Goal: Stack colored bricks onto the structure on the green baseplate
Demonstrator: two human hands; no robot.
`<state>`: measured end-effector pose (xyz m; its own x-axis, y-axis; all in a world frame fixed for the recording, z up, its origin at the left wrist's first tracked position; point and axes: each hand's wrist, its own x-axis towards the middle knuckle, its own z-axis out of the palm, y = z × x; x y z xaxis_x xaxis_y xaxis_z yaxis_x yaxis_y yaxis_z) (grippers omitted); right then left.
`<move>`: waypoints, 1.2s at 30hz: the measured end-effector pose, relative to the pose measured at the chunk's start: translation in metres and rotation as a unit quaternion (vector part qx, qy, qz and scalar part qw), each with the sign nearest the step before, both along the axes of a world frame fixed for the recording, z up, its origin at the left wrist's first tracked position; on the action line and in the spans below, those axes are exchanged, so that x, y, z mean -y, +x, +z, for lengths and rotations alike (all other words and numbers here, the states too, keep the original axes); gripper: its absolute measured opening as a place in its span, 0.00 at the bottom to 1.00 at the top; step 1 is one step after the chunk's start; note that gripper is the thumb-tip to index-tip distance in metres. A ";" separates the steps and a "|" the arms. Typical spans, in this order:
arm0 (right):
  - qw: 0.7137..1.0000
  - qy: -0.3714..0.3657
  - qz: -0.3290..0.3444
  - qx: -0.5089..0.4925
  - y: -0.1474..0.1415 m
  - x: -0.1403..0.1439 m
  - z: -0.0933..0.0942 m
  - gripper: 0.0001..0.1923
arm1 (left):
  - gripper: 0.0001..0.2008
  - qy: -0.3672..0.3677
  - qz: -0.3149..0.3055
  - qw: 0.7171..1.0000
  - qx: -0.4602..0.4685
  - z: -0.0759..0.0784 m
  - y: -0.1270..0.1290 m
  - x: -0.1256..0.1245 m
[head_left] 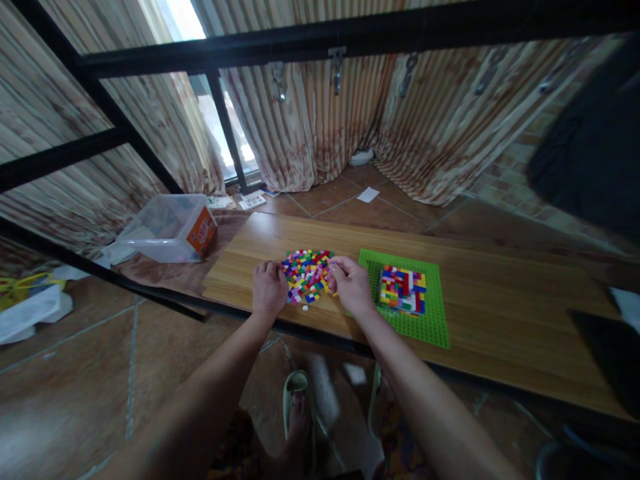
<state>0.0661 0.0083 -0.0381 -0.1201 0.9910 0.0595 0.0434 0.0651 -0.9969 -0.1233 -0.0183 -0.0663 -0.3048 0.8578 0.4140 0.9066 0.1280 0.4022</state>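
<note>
Striped curtains hang behind a wooden desk where we work. Our left hand rests curled at the left edge of a pile of small coloured bricks; whether its fingers grip anything we cannot tell. Our right hand pinches at the pile's right edge. Just beside it, a brick block sits on a green baseplate.

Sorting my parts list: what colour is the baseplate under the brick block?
Bright green baseplate, seen in the head view.
</note>
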 end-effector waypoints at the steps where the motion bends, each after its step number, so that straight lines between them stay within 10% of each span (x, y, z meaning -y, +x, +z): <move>1: 1.000 -0.005 -0.004 -0.015 -0.001 0.000 0.000 0.14 | 0.10 0.001 0.001 1.000 0.001 0.000 0.000 0.000; 26: 0.982 0.099 -0.023 0.160 0.012 -0.017 -0.006 0.12 | 0.10 0.000 0.004 1.000 -0.010 0.001 0.003 0.001; 36: 0.921 0.213 0.133 0.297 0.010 0.010 0.004 0.11 | 0.11 0.009 0.006 1.000 -0.002 0.000 0.003 0.002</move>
